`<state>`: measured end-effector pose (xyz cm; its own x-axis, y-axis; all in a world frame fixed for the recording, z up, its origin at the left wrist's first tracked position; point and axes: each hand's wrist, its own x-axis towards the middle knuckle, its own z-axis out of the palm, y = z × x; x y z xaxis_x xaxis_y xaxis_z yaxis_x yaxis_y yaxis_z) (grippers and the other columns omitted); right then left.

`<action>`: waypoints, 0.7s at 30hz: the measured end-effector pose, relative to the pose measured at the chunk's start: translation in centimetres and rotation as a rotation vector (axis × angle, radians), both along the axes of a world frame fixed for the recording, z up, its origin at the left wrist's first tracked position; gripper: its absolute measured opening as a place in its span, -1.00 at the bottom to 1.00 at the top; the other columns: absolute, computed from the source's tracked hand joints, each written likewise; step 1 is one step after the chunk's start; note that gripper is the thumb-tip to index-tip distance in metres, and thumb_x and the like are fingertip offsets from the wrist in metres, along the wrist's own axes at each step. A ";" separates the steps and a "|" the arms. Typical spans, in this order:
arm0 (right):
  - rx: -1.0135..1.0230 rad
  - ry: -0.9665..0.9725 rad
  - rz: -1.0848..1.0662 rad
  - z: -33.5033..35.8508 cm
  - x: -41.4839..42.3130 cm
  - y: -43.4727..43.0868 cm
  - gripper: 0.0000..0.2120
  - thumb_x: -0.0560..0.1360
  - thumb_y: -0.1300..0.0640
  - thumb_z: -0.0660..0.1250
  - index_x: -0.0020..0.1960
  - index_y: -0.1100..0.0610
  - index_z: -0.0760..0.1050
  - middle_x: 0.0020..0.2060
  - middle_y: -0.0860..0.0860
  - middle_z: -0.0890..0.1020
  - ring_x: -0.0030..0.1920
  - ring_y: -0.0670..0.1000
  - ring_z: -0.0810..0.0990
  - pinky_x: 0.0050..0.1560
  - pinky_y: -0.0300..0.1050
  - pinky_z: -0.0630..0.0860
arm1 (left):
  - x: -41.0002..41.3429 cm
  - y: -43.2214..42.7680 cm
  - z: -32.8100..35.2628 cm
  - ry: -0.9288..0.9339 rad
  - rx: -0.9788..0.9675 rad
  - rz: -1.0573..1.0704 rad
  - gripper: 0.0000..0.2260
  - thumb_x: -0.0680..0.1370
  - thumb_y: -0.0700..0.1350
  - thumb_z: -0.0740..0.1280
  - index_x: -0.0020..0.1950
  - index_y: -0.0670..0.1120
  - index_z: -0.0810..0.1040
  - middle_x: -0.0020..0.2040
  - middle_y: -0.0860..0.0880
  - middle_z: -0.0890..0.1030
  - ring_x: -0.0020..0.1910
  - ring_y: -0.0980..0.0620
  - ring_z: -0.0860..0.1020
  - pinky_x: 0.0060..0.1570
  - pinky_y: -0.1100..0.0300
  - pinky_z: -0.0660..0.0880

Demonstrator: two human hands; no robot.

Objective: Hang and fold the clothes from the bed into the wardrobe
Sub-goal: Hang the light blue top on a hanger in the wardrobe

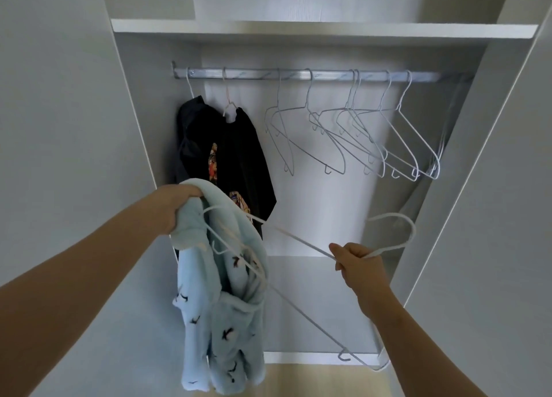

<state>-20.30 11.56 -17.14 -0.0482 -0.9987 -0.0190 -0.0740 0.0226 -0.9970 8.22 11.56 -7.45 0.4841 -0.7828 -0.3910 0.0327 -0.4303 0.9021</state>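
My left hand (176, 208) grips the collar of a fluffy light-blue garment (215, 313) with small dark bird prints; it hangs down in front of the wardrobe's left side. My right hand (358, 265) holds a white wire hanger (301, 310) by its neck, hook pointing up and right. One end of the hanger reaches into the garment's neck opening; the other end hangs low at the right. Behind, a black printed T-shirt (239, 163) and another dark garment (191, 133) hang on the silver rail (298, 75).
Several empty white wire hangers (358, 139) hang along the middle and right of the rail. A white shelf (313, 30) runs above it. Open wardrobe doors stand at both sides (59, 127) (507, 187). The wardrobe floor (316, 304) and wooden room floor (313, 378) lie below.
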 end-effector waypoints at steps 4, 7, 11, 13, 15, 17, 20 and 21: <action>0.006 0.053 -0.014 0.6 -0.1 0.1 -0.60 0.50 0.15 0.34 -0.48 0.20 0.36 -0.55 0.08 0.29 -0.51 -0.05 0.20 -0.46 -0.25 0.19 | 0.1 -0.7 -0.4 -0.102 -0.070 0.003 -0.74 0.48 -0.16 0.37 0.11 -0.23 0.47 -0.11 -0.23 0.54 -0.23 -0.17 0.50 -0.20 -0.02 0.48; 0.010 0.114 -0.043 1.0 -0.2 0.1 -0.59 0.51 0.11 0.32 -0.46 0.21 0.35 -0.68 -0.08 0.25 -0.53 -0.06 0.20 -0.48 -0.27 0.19 | -0.1 -0.6 -1.0 -0.472 -0.143 -0.050 -0.71 0.46 -0.17 0.38 0.14 -0.17 0.43 -0.01 -0.19 0.50 -0.08 -0.15 0.46 -0.10 0.02 0.43; 0.008 0.168 0.020 1.5 0.3 0.2 -0.58 0.52 0.10 0.32 -0.48 0.19 0.37 -0.72 -0.12 0.24 -0.56 -0.09 0.20 -0.47 -0.28 0.20 | -1.1 0.5 -1.8 -0.715 -0.184 -0.118 -0.78 0.46 -0.18 0.35 0.06 -0.07 0.40 -0.05 -0.09 0.46 -0.12 -0.05 0.42 -0.22 0.16 0.31; 0.003 0.220 0.069 1.8 1.1 0.4 -0.58 0.52 0.10 0.32 -0.48 0.17 0.37 -0.73 -0.12 0.24 -0.61 -0.13 0.19 -0.51 -0.33 0.19 | -2.0 0.8 -2.1 -0.688 -0.208 -0.133 -0.81 0.47 -0.16 0.33 0.03 -0.05 0.40 -0.08 -0.05 0.46 -0.16 -0.01 0.42 -0.33 0.22 0.29; -0.005 0.265 0.100 1.9 2.3 0.7 -0.59 0.53 0.10 0.30 -0.45 0.19 0.36 -0.75 -0.12 0.27 -0.67 -0.15 0.20 -0.56 -0.38 0.19 | -3.2 1.1 -2.5 -0.678 -0.262 -0.172 -0.82 0.47 -0.15 0.33 0.02 -0.03 0.40 -0.15 0.01 0.46 -0.19 0.05 0.43 -0.34 0.28 0.30; -0.014 0.301 0.121 1.9 3.6 1.1 -0.63 0.53 0.09 0.29 -0.39 0.23 0.37 -0.72 -0.12 0.33 -0.67 -0.16 0.23 -0.58 -0.42 0.19 | -5.0 1.5 -2.7 -0.607 -0.302 -0.192 -0.82 0.46 -0.16 0.34 0.01 0.00 0.41 -0.16 0.02 0.48 -0.22 0.10 0.44 -0.29 0.25 0.36; -0.018 0.238 0.102 1.8 5.3 1.6 -0.62 0.54 0.11 0.28 -0.39 0.24 0.35 -0.54 0.02 0.43 -0.58 -0.15 0.27 -0.56 -0.41 0.20 | -8.1 2.4 -2.6 -0.269 -0.335 -0.208 -0.82 0.49 -0.23 0.33 0.02 -0.02 0.41 -0.14 -0.05 0.50 -0.21 0.03 0.47 -0.25 0.19 0.44; -0.013 0.199 0.078 1.7 5.7 1.6 -0.59 0.55 0.12 0.27 -0.44 0.20 0.29 -0.53 0.03 0.41 -0.58 -0.13 0.26 -0.57 -0.40 0.19 | -9.1 2.8 -2.4 -0.138 -0.336 -0.212 -0.84 0.50 -0.24 0.31 0.02 -0.05 0.41 -0.15 -0.06 0.50 -0.23 0.03 0.48 -0.29 0.20 0.45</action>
<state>-14.62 13.19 -15.40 0.0279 -0.9996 -0.0037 -0.2701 -0.0040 -0.9628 -0.85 14.38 -9.86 0.3283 -0.9437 -0.0399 -0.1562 -0.0959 0.9831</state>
